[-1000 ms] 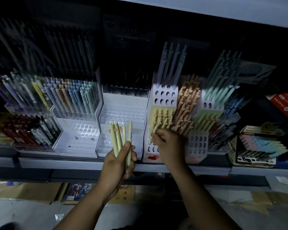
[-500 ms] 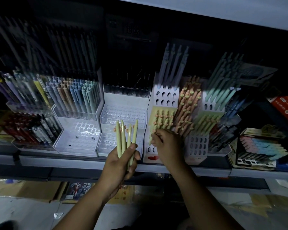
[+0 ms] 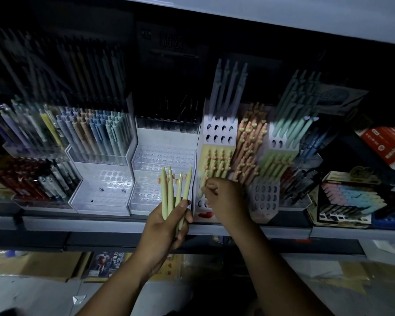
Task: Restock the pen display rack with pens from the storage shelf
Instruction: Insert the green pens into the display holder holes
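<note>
Just left of the display rack (image 3: pixel 213 132), the left hand (image 3: pixel 167 226) grips a bunch of pale yellow pens (image 3: pixel 169 192), which fan out above its thumb. To its right, the right hand (image 3: pixel 228 201) pinches a single pen (image 3: pixel 202 181) that stands in the rack's yellow row, just above its curled fingertips.

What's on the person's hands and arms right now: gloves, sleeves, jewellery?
The left hand and right hand are bare: no gloves, rings or watch visible. Both forearms are bare too, no sleeves in view. Dim light may hide small details.
</note>
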`<state>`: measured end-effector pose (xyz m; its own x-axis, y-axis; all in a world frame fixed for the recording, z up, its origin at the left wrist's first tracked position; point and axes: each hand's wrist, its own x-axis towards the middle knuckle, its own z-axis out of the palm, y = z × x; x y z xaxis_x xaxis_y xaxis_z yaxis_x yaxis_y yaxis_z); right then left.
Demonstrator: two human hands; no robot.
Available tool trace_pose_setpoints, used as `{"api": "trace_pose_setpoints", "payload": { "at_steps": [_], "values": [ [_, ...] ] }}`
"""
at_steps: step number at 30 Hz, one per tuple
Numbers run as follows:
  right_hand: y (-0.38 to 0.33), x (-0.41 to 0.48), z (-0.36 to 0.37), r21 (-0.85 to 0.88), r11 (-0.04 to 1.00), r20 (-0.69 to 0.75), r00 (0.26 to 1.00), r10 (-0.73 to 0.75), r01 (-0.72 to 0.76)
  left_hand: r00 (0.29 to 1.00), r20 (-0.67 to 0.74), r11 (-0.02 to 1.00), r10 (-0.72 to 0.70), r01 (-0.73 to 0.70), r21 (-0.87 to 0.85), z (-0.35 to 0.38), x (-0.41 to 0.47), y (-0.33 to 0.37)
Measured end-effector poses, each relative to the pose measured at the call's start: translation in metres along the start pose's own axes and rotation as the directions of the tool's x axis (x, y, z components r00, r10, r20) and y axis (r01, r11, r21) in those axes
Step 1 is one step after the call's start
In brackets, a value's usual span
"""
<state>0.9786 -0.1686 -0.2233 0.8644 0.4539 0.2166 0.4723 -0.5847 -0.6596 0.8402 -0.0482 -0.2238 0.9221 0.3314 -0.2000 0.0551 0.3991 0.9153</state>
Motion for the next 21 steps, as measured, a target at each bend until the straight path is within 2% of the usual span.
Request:
{"api": "trace_pose_setpoints", "payload": {
  "at_steps": [3,6,9,12,16,21],
  "values": [
    [-0.01,-0.012,-0.006,0.169,0.98,0.017,0.994,0.104,-0.106,1.0,-0.003,1.0,0.012,-0.012,0.025,0.0,-0.001,0.0],
    [-0.021,-0.021,-0.008,0.373,0.91,0.038,0.983,0.182,-0.183,1.0,-0.007,0.999,0.02,-0.019,0.04,0.002,-0.001,-0.002],
    [-0.033,-0.028,-0.018,0.584,0.785,0.144,0.978,0.153,-0.208,1.0,-0.014,0.998,0.026,-0.025,0.055,0.005,0.0,-0.005],
    [-0.037,-0.031,-0.023,0.631,0.757,0.177,0.981,0.076,-0.172,0.999,-0.019,0.998,0.045,-0.044,0.052,0.007,0.001,-0.006],
    [-0.034,-0.03,-0.018,0.655,0.734,0.146,0.983,0.113,-0.181,0.999,-0.016,0.999,0.031,-0.031,0.037,0.009,0.002,-0.007],
    [-0.024,-0.021,-0.033,0.712,0.69,-0.034,0.975,0.219,-0.13,0.998,-0.057,1.0,-0.015,0.014,-0.013,0.004,0.004,-0.009]
  ]
}}
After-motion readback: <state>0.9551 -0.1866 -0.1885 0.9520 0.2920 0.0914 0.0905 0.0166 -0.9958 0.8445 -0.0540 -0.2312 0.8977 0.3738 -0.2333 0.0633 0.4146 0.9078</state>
